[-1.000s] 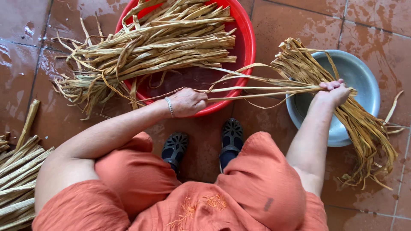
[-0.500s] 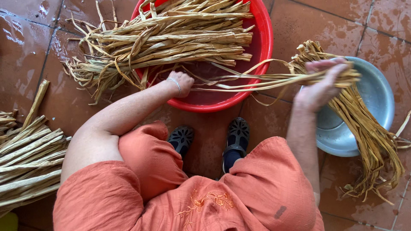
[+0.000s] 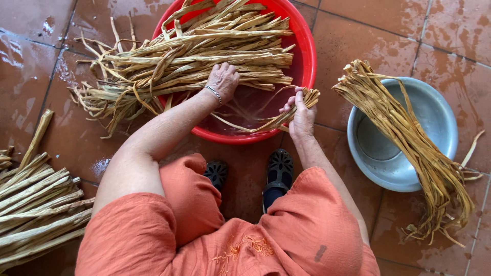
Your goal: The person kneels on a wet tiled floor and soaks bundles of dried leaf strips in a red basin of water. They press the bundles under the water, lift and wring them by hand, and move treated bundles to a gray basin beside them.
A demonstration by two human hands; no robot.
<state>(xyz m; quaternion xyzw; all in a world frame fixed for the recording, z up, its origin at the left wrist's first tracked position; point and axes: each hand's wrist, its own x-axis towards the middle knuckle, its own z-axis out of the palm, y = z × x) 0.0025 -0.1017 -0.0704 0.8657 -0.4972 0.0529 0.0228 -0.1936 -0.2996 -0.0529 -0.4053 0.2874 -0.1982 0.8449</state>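
A wet floor of red-brown tiles [image 3: 440, 30] fills the view, and the person squats on it in orange clothing [image 3: 286, 235] and dark sandals [image 3: 279, 171]. Ahead of the feet stands a red plastic basin [image 3: 306, 56], heaped with a thick bundle of pale dried strips [image 3: 189, 61] whose ends spill over the left rim onto the tiles. To the right sits a grey metal bowl [image 3: 434, 117], with a long sheaf of split strips [image 3: 404, 138] laid across it and trailing off its near edge. At the far left lies a stack of stiffer stalks [image 3: 36, 204]. The hands are apart. The left hand [image 3: 223, 81], with a thin bracelet [image 3: 213, 93] at the wrist, presses down into the heap in the basin, fingers curled among the strips. The right hand [image 3: 300, 111] is closed around a small bunch of strips [image 3: 279, 116] over the basin's near right rim; the bunch's loose ends droop back into the basin towards the left hand
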